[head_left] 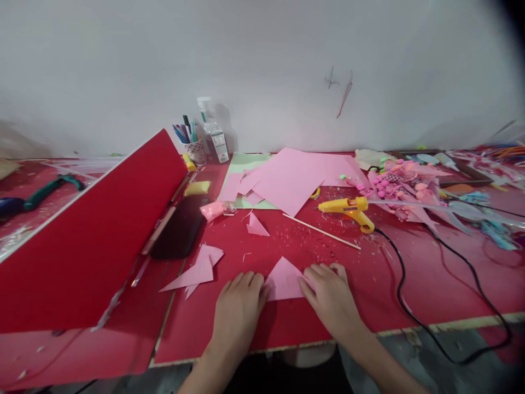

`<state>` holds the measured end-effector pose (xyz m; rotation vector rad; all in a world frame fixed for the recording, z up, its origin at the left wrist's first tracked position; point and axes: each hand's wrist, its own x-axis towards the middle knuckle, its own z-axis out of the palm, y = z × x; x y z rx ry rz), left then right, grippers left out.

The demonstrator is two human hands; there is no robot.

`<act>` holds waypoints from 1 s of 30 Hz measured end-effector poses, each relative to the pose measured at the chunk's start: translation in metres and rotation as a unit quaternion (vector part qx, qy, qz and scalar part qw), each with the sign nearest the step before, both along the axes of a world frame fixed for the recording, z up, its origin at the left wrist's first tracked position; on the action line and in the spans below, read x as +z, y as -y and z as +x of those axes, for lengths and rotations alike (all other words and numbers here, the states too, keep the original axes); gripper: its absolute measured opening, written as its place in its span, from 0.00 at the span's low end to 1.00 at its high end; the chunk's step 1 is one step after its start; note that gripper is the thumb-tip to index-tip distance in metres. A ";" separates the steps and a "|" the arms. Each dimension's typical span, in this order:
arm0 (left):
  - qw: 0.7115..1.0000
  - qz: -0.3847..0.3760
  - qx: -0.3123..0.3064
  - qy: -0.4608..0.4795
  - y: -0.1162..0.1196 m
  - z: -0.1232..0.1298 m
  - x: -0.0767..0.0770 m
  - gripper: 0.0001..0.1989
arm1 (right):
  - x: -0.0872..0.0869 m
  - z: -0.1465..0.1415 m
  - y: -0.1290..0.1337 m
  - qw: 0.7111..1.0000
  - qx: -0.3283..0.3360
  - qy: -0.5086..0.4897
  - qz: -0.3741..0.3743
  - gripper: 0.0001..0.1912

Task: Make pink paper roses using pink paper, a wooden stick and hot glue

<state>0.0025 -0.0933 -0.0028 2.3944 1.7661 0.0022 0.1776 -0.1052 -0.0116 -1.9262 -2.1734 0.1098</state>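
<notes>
- The pink paper (286,282) is lying on the near edge area of the red bench (180,328), between the two hands, with one corner pointing to the far side.
- The left hand (241,301) is holding the left corner — fingers curling, thumb lying along the edge.
- The right hand (330,295) is taking the right corner the same way, its fingers bending and its thumb resting on the paper; what the fingertips are doing underneath is not showing.
- Both hands seem to be steadying or shaping the sheet, so even pressure from each side is probably serving best; one side pulling harder would be skewing it.
- The far corner is pointing up the middle, giving the eye a good guide for matching left to right.
- Thumbs are doing well when sliding outward along an edge — lightly, since thin paper is likely creasing wherever it is being squeezed.
- Small scraps (295,238) are lying just beyond; any slipping beneath the sheet would be spoiling a flat press.
- The yellow glue gun (346,208) is lying to the far right, its black cord (401,268) looping toward the near edge, so the right elbow is needing some care.
</notes>
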 end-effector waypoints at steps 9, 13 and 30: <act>1.000 0.004 0.003 -0.012 -0.003 -0.002 0.002 0.12 | 0.003 -0.001 -0.005 1.000 0.000 0.019 -0.003 0.14; 0.999 0.007 -0.035 0.010 -0.007 -0.008 0.002 0.13 | 0.003 -0.002 -0.006 1.000 0.004 0.029 0.009 0.14; 0.937 -0.091 -0.334 0.051 -0.051 -0.039 0.022 0.23 | 0.008 0.002 -0.009 0.997 0.037 0.073 0.015 0.11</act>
